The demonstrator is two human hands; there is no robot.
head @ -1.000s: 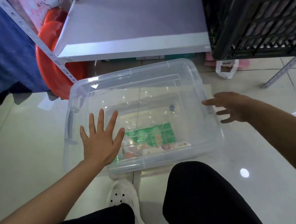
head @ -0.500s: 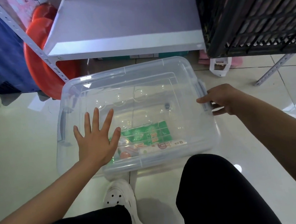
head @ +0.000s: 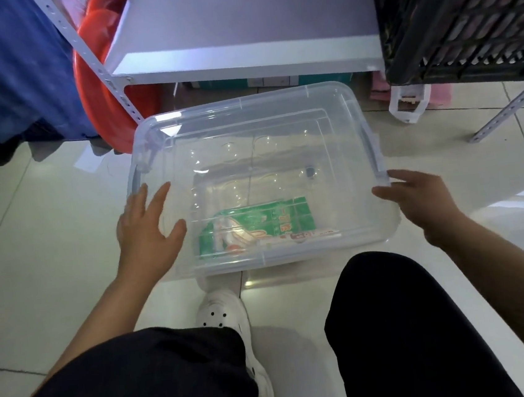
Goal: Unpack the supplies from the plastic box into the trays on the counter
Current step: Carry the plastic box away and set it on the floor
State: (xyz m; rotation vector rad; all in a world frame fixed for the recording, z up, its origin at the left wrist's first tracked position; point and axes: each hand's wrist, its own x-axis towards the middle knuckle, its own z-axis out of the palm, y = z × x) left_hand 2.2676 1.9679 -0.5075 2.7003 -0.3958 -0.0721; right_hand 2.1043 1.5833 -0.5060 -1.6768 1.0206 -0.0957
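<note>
hands: left hand (head: 148,233) and right hand (head: 416,201) flank lidded plastic box (head: 247,128).

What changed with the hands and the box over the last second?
The right hand came in from beside the plastic box and now rests on its right rim by the latch, no clear grip yet. The left hand slid left from over the lid toward the left edge, fingers spread flat. Lid still on, green packet still inside, box still on the floor.
</note>
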